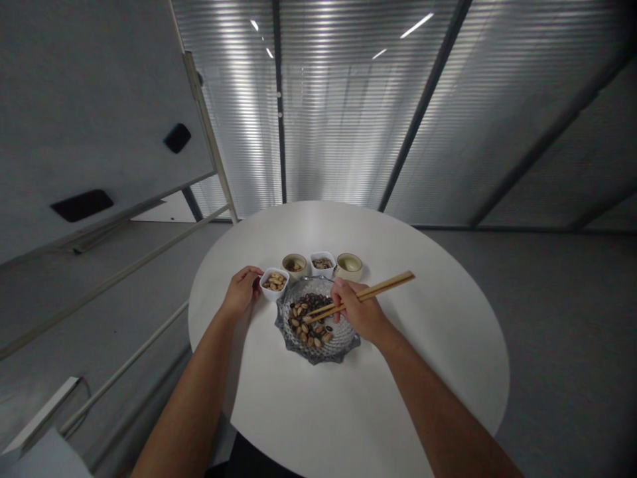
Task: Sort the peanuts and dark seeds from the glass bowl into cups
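Light wooden chopsticks (383, 284) sit clamped in the curled fingers of the right hand (361, 312), tips kept low over a ribbed glass dish (318, 352) for control, left hand (242, 292) against a white square bowl (269, 293).

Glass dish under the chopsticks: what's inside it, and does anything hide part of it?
The glass dish holds dark seeds and tan seeds, with the tips of the wooden chopsticks above them. The right hand covers the dish's far right part, so what lies beneath cannot be seen.
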Available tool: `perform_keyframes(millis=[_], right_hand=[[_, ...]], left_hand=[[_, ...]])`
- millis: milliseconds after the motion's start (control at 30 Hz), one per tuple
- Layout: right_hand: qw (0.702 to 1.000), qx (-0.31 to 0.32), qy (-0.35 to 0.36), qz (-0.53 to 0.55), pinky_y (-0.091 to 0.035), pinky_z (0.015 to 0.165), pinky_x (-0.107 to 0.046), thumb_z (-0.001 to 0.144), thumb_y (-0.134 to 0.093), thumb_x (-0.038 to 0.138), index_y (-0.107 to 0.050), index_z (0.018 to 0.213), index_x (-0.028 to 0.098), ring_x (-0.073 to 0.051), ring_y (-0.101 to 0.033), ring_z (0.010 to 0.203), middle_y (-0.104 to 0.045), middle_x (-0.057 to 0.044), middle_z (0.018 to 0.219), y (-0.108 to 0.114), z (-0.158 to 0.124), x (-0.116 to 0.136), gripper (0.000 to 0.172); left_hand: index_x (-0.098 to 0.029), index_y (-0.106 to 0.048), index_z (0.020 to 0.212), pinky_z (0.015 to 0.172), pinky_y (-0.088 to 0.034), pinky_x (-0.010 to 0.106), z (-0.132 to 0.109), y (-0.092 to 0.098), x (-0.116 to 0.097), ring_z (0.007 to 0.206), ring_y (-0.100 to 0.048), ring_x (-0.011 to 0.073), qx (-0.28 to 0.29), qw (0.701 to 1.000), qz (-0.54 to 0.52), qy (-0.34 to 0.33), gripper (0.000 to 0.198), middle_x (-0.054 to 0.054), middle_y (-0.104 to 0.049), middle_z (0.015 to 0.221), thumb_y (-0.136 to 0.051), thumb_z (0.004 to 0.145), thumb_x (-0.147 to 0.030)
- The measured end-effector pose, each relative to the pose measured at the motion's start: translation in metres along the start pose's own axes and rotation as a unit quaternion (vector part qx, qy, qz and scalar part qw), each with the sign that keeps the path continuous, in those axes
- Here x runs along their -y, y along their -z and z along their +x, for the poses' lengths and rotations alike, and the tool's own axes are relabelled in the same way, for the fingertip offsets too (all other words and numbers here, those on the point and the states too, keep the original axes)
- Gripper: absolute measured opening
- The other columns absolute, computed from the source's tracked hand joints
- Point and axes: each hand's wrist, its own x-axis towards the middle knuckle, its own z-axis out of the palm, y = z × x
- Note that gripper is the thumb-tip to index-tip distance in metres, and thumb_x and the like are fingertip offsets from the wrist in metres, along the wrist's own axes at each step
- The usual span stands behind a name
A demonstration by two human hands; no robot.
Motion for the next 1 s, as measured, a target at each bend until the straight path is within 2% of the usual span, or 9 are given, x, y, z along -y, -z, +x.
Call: perform_keyframes(millis=[200, 367, 467, 633, 867, 1000], right_hand=[[0.991, -0.036, 0.101, -0.081, -0.04, 0.049, -0.029, 0.103, -0.032, 0.064, -0.053, 0.063, 0.024, -0.015, -0.048, 0.044, -0.057, -0.001, 0.049, -0.002, -0.007, -0.001, 0.06], [0.959, -0.101, 0.22, -0.147, -0.046, 0.06, -0.033, 0.107, -0.029, 0.054, -0.057, 0.067, 0.024, -0.018, -0.054, 0.053, -0.064, -0.004, 0.061, -0.003, -0.011, -0.004, 0.057], [0.944, -0.123, 0.257, -0.165, -0.048, 0.066, -0.036, 0.106, -0.029, 0.054, -0.057, 0.066, 0.025, -0.02, -0.057, 0.06, -0.063, -0.006, 0.064, -0.004, -0.007, -0.007, 0.057], [0.939, -0.125, 0.26, -0.19, -0.05, 0.074, -0.037, 0.107, -0.028, 0.047, -0.059, 0.072, 0.025, -0.022, -0.06, 0.068, -0.064, -0.006, 0.07, -0.01, 0.006, -0.005, 0.051], [0.95, -0.061, 0.221, -0.214, -0.048, 0.083, -0.035, 0.104, -0.044, 0.037, -0.063, 0.09, 0.023, -0.023, -0.062, 0.085, -0.066, -0.005, 0.085, -0.014, 0.016, -0.002, 0.028], [0.963, -0.088, 0.175, -0.184, -0.047, 0.077, -0.034, 0.104, -0.044, 0.041, -0.062, 0.089, 0.024, -0.022, -0.062, 0.08, -0.066, -0.004, 0.081, -0.003, 0.009, -0.005, 0.029]], left_hand=[[-0.017, -0.066, 0.076, 0.039, -0.028, 0.023, 0.001, 0.001, 0.0, 0.038, -0.042, 0.0109, 0.002, 1.0, 0.018, -0.005, 0.017, -0.003, -0.053, 0.048, -0.063, 0.074, -0.034], [-0.017, -0.066, 0.076, 0.039, -0.029, 0.023, 0.001, 0.001, -0.002, 0.037, -0.043, 0.0112, 0.0, 1.0, 0.026, -0.005, 0.017, -0.003, -0.053, 0.048, -0.062, 0.074, -0.033], [-0.017, -0.066, 0.076, 0.039, -0.029, 0.023, 0.0, 0.001, -0.001, 0.037, -0.043, 0.0114, -0.003, 0.999, 0.033, -0.002, 0.016, -0.003, -0.051, 0.046, -0.062, 0.074, -0.033], [-0.017, -0.066, 0.076, 0.039, -0.029, 0.022, -0.002, 0.002, -0.002, 0.039, -0.043, 0.0109, 0.002, 1.0, 0.024, -0.004, 0.016, -0.003, -0.053, 0.049, -0.063, 0.074, -0.033], [-0.017, -0.067, 0.077, 0.04, -0.028, 0.022, -0.002, 0.001, -0.001, 0.04, -0.043, 0.0101, -0.002, 1.0, 0.014, -0.002, 0.016, -0.002, -0.055, 0.052, -0.064, 0.075, -0.033], [-0.017, -0.067, 0.076, 0.04, -0.028, 0.023, -0.002, 0.001, -0.001, 0.04, -0.043, 0.0099, 0.001, 1.0, 0.009, -0.004, 0.016, -0.002, -0.056, 0.054, -0.065, 0.074, -0.033]])
